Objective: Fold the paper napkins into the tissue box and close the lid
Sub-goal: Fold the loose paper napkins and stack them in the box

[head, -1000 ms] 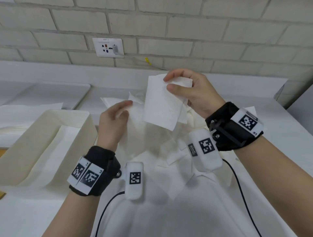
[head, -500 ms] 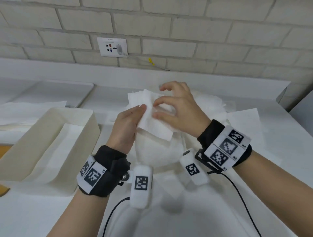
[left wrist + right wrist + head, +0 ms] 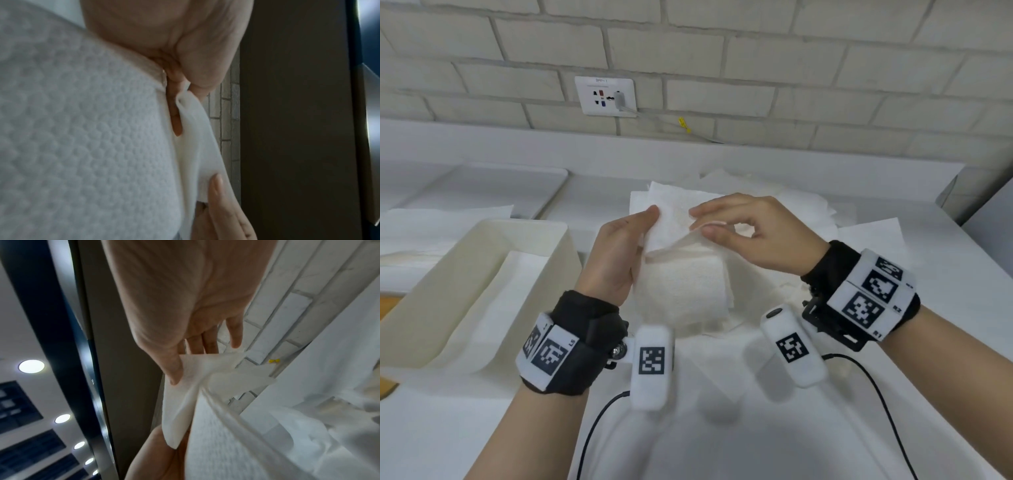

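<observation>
White counter point(image 3: 945, 274), napkin point(image 3: 674, 226) between hands

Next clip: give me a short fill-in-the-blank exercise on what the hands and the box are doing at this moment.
1. Both hands hold one white ____ above the table.
2. The right hand pinches it between ____ and forefinger.
3. The open box stands on the ____ hand's side.
4. On the brick wall there is a white ____.

Missing words: napkin; thumb; left; socket
</observation>
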Demonstrator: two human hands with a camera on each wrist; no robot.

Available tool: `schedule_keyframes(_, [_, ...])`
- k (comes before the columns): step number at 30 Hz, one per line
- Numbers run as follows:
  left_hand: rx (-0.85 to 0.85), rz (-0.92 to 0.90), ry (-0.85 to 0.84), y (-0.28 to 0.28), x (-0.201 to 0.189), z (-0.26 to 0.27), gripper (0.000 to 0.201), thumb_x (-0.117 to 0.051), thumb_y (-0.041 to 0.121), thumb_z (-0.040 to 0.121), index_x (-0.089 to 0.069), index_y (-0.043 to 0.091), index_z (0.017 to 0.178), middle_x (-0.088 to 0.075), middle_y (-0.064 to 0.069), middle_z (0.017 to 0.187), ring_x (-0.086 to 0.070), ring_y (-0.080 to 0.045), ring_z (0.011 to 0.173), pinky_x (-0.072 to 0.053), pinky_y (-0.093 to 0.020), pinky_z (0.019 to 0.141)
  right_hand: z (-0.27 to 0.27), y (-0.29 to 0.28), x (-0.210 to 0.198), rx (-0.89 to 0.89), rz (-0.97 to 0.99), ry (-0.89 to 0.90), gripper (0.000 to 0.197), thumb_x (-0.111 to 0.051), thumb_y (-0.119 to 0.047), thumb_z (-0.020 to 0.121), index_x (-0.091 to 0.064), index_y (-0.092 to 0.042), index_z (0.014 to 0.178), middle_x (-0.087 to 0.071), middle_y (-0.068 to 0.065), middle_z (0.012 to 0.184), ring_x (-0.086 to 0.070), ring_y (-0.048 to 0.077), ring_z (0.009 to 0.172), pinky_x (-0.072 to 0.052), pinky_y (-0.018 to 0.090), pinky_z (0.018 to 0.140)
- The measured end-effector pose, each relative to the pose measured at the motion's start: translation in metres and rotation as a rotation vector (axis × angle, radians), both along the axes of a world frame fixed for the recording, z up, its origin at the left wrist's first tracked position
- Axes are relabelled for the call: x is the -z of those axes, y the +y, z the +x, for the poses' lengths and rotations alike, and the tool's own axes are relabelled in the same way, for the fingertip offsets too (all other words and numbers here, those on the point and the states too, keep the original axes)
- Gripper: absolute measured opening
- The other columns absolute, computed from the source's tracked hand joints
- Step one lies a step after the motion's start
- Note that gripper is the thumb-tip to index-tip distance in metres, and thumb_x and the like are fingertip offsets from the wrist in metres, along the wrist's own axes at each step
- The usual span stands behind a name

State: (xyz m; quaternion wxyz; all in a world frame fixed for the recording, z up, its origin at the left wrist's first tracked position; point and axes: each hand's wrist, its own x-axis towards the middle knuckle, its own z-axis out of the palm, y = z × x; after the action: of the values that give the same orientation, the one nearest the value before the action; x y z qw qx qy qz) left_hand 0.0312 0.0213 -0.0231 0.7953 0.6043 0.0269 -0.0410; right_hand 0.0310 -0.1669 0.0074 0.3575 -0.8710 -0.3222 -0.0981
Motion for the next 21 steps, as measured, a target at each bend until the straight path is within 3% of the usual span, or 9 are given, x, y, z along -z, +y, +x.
schedule_keyframes(3, [0.006,0.084,-0.011,0.003,0.002,0.003,0.026,-0.056,0.022,0.094,-0.067,0.002,0.083,-0.071,-0.004,0.075,-0.066,-0.015,0.066,-0.052,-0.02,0.06,0.001,-0.002,-0.005,0.016,0.065,0.047,0.018,-0.057,-0.015,0.092,-0.07,-0.01,0.103,-0.067,-0.005,0.106,-0.056,-0.002,0.102,-0.039,0.01,0.093])
schedule_keyframes(6, [0.008,0.284,-0.082,0.001,0.002,0.001,0.024,-0.059,0.023,0.092,-0.067,0.003,0.082,-0.068,0.0,0.072,-0.062,-0.014,0.064,-0.046,-0.02,0.06,0.001,0.001,-0.013,0.056,0.091,-0.011,0.017,-0.054,-0.015,0.093,-0.069,-0.007,0.095,-0.062,-0.02,0.084,-0.055,-0.013,0.082,-0.038,0.004,0.08])
schedule_keyframes(10, [0.003,0.35,-0.153,0.002,0.003,-0.001,0.021,-0.055,0.034,0.093,-0.074,0.024,0.091,-0.073,0.005,0.094,-0.066,-0.014,0.097,-0.048,-0.026,0.086,0.001,0.001,-0.033,0.07,0.031,-0.072,0.016,-0.056,-0.014,0.091,-0.068,-0.005,0.091,-0.059,-0.024,0.065,-0.055,-0.01,0.07,-0.037,0.005,0.07])
schedule_keyframes(12, [0.075,0.311,-0.203,0.004,0.002,-0.002,0.04,-0.05,0.054,0.088,-0.074,0.024,0.099,-0.071,0.003,0.11,-0.06,-0.015,0.113,-0.04,-0.034,0.103,0.003,0.001,-0.041,0.058,-0.02,-0.066,0.016,-0.058,-0.016,0.09,-0.067,-0.003,0.089,-0.066,-0.01,0.071,-0.062,0.008,0.073,-0.045,0.022,0.073])
schedule_keyframes(13, [0.12,0.297,-0.24,0.004,0.0,-0.004,0.043,-0.049,0.057,0.086,-0.075,0.025,0.098,-0.071,0.004,0.109,-0.061,-0.012,0.111,-0.041,-0.034,0.102,0.003,0.001,-0.043,0.056,-0.033,-0.064,0.017,-0.059,-0.018,0.089,-0.067,-0.002,0.088,-0.067,0.003,0.075,-0.062,0.021,0.075,-0.045,0.032,0.075])
schedule_keyframes(15, [0.198,0.267,-0.315,0.0,-0.006,-0.013,0.032,-0.052,0.048,0.09,-0.075,0.028,0.08,-0.072,0.011,0.086,-0.066,-0.003,0.086,-0.047,-0.019,0.082,0.005,0.003,-0.045,0.046,-0.041,-0.054,0.02,-0.06,-0.02,0.087,-0.065,-0.001,0.085,-0.066,0.015,0.077,-0.06,0.03,0.075,-0.044,0.039,0.074])
schedule_keyframes(17, [0.234,0.258,-0.378,-0.007,-0.009,-0.019,0.021,-0.06,0.034,0.087,-0.073,0.023,0.075,-0.07,0.009,0.074,-0.065,-0.005,0.07,-0.048,-0.015,0.067,0.007,0.006,-0.045,0.039,-0.045,-0.032,0.021,-0.064,-0.021,0.086,-0.065,0.0,0.083,-0.065,0.013,0.076,-0.058,0.025,0.072,-0.045,0.033,0.072])
schedule_keyframes(19, [0.221,0.248,-0.425,-0.013,-0.011,-0.024,0.016,-0.061,0.026,0.082,-0.069,0.013,0.077,-0.071,0.007,0.072,-0.066,-0.006,0.067,-0.049,-0.015,0.062,0.008,0.009,-0.045,0.051,-0.027,-0.023,0.019,-0.065,-0.02,0.086,-0.065,-0.001,0.083,-0.063,0.003,0.073,-0.054,0.011,0.069,-0.04,0.021,0.07])
schedule_keyframes(21, [0.212,0.251,-0.448,-0.016,-0.009,-0.026,0.014,-0.061,0.023,0.08,-0.069,0.012,0.079,-0.073,0.007,0.075,-0.069,-0.007,0.071,-0.05,-0.016,0.063,0.01,0.009,-0.047,0.075,0.016,-0.002,0.018,-0.065,-0.021,0.086,-0.065,-0.002,0.084,-0.063,0.002,0.076,-0.054,0.01,0.074,-0.04,0.019,0.072])
